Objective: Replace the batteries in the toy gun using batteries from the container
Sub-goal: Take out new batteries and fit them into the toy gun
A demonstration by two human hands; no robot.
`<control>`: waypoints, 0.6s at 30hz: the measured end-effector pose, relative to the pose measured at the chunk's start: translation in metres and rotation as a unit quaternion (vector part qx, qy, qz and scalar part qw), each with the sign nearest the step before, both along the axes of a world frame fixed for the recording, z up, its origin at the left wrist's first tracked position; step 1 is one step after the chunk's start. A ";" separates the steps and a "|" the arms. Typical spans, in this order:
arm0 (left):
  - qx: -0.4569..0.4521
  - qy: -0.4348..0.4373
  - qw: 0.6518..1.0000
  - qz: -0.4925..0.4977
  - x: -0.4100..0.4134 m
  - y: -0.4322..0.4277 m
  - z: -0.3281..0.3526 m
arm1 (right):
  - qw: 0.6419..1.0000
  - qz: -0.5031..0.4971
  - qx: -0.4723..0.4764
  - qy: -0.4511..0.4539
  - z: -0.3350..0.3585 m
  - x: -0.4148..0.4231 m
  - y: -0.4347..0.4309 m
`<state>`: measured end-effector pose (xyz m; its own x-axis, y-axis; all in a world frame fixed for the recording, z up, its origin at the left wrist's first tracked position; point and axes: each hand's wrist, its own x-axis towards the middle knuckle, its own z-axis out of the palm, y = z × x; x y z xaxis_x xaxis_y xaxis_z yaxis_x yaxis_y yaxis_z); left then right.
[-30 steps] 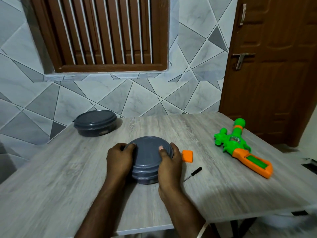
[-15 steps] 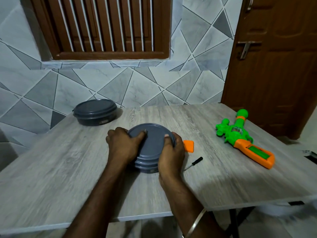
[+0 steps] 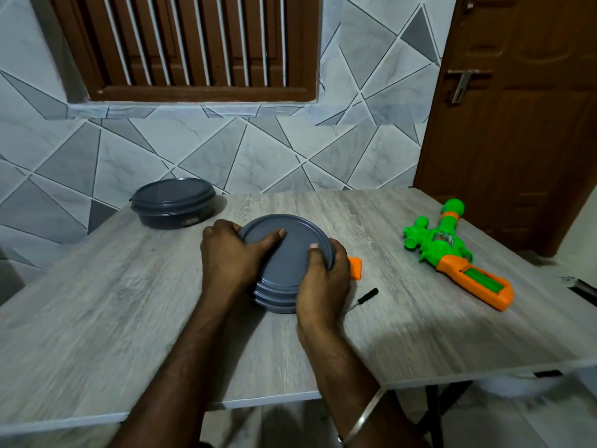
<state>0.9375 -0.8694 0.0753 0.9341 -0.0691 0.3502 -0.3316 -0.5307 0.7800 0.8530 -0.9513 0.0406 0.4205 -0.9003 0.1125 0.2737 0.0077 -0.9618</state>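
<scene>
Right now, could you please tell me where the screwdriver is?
Head view: the screwdriver lies on the table just right of the right hand, near the orange cover.

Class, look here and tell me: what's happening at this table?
A person grips a round grey container with left hand and right hand, thumbs on its closed lid. The toy gun lies untouched to the right. An orange piece and small screwdriver lie beside the container; a second container sits at the far left.
</scene>
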 end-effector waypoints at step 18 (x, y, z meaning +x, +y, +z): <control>-0.062 0.063 0.996 -0.030 0.002 0.012 0.009 | 0.987 0.011 0.087 -0.132 0.003 0.003 -0.010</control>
<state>0.9392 -0.8572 0.0845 0.9668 -0.0891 0.2397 -0.2549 -0.4108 0.8754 0.8565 -0.9616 0.0434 0.4163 -0.9069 0.0646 0.5133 0.1757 -0.8400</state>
